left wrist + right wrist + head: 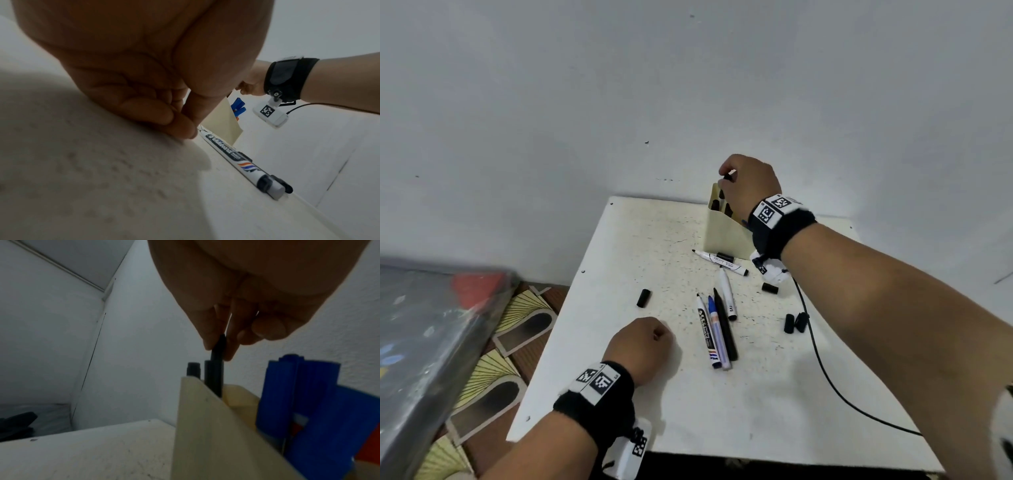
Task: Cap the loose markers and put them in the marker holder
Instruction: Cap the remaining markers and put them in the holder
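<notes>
My right hand hovers over the cream marker holder at the back of the white table. It pinches the top of a black capped marker that stands in the holder beside another black marker. My left hand rests on the table as a curled fist and holds nothing that I can see. Several uncapped markers lie loose: one white one by the holder, another below it, and three side by side. Loose black caps lie at the left and right, with two more.
Blue markers fill the holder's right side. A black cable runs across the table's right part. Left of the table stand a grey box and patterned floor. A white wall is close behind the holder.
</notes>
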Available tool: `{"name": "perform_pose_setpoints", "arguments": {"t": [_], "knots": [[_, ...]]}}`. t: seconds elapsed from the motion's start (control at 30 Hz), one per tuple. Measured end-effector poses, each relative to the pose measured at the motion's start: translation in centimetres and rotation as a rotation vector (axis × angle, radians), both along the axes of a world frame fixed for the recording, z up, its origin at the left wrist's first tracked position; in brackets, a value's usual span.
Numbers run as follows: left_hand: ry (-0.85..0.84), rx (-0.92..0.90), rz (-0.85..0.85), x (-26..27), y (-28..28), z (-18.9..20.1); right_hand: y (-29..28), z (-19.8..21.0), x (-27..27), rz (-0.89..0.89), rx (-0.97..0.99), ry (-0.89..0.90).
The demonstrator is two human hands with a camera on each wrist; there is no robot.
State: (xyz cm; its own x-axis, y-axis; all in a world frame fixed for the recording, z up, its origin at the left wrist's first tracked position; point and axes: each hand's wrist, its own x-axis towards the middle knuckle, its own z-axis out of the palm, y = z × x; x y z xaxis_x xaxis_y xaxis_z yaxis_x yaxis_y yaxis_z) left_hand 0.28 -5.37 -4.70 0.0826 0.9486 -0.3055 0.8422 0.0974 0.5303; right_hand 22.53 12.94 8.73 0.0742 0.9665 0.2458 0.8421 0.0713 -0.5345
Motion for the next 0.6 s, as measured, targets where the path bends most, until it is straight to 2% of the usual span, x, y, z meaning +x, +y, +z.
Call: {"name": "perform_pose_setpoints", "arguments": {"t": [0.17,0.33,0.4,0.47,0.6], "knots": [[-0.042,-0.013,0.030,0.0,-0.1,0.0,-0.6,-0.8,0.2,0.039,-0.063,-0.045],[0.008,0.000,0.010,0.2,-0.2,-0.1,-4.6,-0.6,2.9,0.016,0.063,0.137],[0.053,0.016,-0.005,0.5,-0.3,-0.1,-7.5,-1.2,4.9,0.006,0.037,0.200],[0.064,0.020,-0.019,1.1,-0.5,0.2,-10.5,-2.8,7.6,-0.028,-0.057,0.195],[-0.005,0.034,-0.072,2.9,-0.3,1.0,-15.5,-6.9,12.0,-0.048,-0.393,0.120]]}}
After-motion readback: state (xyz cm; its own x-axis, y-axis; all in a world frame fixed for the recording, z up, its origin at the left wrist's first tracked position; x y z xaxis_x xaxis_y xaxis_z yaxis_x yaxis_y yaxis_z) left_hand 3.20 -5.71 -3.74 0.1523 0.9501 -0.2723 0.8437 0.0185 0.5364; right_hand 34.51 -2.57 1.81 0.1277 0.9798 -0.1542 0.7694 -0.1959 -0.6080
